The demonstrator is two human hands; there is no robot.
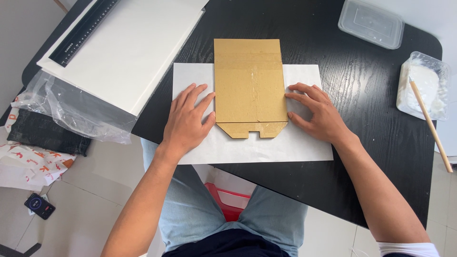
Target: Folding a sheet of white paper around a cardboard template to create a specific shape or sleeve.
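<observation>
From the head camera we look down on a black table (pixel 362 95). A flat piece of brown cardboard (pixel 248 85) lies on a white sheet of paper (pixel 266 147) near the table's front edge; its upper part runs past the sheet's far edge onto the bare table, and a short notched flap points toward us.

We see the left hand (pixel 188 121) lying palm down on the paper, fingers spread and flat, the thumb and forefinger touching the cardboard's left edge. It grips nothing. The right hand (pixel 316 114) lies the same way on the other side, fingers open and stretched out, the fingertips (pixel 291 88) meeting the cardboard's right edge.

At the far left we see a stack of white sheets (pixel 128 47) in a clear plastic wrap (pixel 71 112), with a black ruler (pixel 83 31) lying on top. At the far right stands an empty clear plastic box (pixel 371 24), and beside it a tub of white paste (pixel 423 85) with a wooden stick (pixel 431 123) leaning out of it. On the floor at the left lies a small dark device (pixel 39 205).
</observation>
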